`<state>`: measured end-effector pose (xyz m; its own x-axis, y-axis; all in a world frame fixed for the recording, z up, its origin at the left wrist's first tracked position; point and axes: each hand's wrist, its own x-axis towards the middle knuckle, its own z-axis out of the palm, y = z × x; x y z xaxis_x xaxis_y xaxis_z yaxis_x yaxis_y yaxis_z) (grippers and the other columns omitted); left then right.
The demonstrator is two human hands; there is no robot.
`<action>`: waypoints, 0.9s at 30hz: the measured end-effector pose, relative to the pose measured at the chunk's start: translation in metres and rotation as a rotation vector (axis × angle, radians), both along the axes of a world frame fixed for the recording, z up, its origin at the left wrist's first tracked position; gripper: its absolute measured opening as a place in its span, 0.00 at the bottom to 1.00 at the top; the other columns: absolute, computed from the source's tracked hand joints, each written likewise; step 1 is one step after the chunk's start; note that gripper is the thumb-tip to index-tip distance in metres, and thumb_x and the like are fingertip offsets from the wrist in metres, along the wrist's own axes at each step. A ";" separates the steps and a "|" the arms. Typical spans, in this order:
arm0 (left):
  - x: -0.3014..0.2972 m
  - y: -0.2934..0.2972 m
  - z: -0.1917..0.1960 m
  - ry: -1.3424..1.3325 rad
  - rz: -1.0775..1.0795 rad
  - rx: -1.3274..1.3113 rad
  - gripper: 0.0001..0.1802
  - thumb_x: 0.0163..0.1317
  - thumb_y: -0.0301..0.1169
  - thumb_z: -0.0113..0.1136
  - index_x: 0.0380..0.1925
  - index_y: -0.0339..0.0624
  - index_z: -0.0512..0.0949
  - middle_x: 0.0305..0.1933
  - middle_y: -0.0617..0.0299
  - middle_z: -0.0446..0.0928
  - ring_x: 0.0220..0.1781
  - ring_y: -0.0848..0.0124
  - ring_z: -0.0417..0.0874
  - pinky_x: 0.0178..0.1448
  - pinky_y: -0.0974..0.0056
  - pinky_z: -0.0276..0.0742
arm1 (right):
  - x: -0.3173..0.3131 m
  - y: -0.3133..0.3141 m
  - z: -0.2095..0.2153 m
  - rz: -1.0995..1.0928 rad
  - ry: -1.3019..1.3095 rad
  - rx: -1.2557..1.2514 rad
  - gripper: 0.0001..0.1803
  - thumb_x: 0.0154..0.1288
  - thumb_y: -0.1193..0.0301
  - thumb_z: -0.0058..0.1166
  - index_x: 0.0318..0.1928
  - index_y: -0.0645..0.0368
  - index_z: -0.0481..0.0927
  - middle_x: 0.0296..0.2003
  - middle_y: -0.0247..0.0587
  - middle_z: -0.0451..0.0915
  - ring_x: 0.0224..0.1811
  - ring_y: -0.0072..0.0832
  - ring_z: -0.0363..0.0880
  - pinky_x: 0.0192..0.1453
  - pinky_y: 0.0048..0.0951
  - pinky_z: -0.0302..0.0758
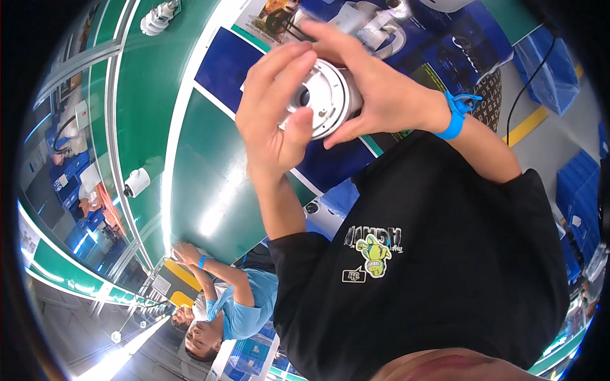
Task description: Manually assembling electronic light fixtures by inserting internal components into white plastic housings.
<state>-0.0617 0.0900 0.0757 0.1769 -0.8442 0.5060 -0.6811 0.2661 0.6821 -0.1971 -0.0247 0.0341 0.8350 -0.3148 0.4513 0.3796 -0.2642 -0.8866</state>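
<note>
Both hands hold a white round housing (332,95) up above the work table. Its ringed face, with a dark lens-like round opening near the middle, is turned partly toward my left hand. My left hand (273,108) closes on it from the left, thumb across the front and fingers over the upper edge. On the other side, my right hand (387,92) grips the housing's body between thumb and fingers. A blue band (459,115) circles the right wrist. The palms hide parts of the housing.
A blue mat (225,66) lies on the green table (219,165). White parts and clear plastic (381,35) sit beyond my hands. Another white device (136,182) stands at left. A co-worker in a blue shirt (251,305) works lower left. Blue bins (578,197) stand right.
</note>
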 end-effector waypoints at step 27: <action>-0.045 -0.058 -0.007 0.466 0.223 0.180 0.54 0.36 0.37 0.76 0.61 0.39 0.53 0.59 0.51 0.62 0.59 0.60 0.69 0.61 0.58 0.69 | 0.020 -0.045 -0.038 0.439 0.054 1.257 0.42 0.64 0.36 0.34 0.65 0.58 0.61 0.59 0.46 0.71 0.60 0.33 0.72 0.59 0.33 0.74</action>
